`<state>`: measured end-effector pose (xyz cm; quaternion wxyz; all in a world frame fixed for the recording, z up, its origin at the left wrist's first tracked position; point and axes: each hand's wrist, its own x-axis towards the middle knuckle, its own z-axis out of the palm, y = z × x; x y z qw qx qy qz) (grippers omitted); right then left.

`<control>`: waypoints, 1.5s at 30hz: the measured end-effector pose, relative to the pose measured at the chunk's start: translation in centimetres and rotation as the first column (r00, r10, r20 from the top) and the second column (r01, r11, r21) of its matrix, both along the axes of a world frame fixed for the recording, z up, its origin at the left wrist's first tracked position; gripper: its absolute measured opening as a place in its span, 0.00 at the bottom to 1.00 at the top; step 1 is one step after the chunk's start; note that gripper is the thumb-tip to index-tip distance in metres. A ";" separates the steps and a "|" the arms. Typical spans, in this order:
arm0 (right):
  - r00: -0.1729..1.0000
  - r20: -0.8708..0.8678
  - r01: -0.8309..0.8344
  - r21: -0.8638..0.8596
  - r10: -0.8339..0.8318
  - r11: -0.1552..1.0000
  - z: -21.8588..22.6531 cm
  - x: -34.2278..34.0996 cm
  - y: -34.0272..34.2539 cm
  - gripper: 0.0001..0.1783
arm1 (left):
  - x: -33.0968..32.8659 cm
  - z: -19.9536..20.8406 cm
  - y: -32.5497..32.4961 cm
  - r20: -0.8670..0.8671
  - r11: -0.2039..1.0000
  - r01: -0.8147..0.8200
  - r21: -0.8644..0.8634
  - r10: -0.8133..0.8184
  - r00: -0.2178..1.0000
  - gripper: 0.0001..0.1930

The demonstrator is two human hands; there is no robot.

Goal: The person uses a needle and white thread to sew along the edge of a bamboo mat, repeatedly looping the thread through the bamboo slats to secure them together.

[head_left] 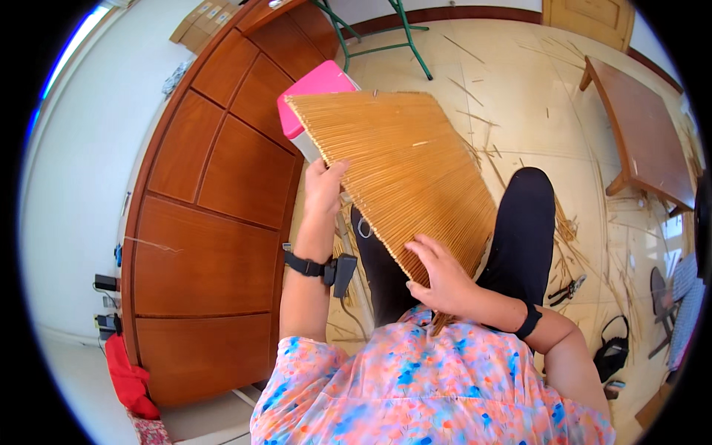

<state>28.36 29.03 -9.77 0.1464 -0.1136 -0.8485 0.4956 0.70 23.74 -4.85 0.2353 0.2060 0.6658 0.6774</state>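
Observation:
A stiff tan mat of thin straw stalks (pixel 408 156), laid side by side, slants across my lap, its cut ends along the left edge. My left hand (pixel 324 185) is closed on that edge about midway, thumb on top and the other fingers partly hidden beneath. Near the lower corner, my right hand (pixel 445 280) rests on the mat with fingers stretched out and thumb apart at the edge. The mat's underside is hidden.
A wooden cabinet (pixel 230 245) stands close on my left. Behind the mat is a box with a pink lid (pixel 322 78). Green metal legs (pixel 406 37) stand beyond. Loose stalks, pruning shears (pixel 567 290) and a black bag (pixel 612 352) lie right, below a low wooden table (pixel 641 130).

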 end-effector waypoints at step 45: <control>0.951 0.198 0.288 -0.848 -0.238 0.445 -2.8 -4.9 3.5 0.15 | 11.6 1.5 -12.6 0.085 0.812 0.411 -0.413 -0.415 0.906 0.13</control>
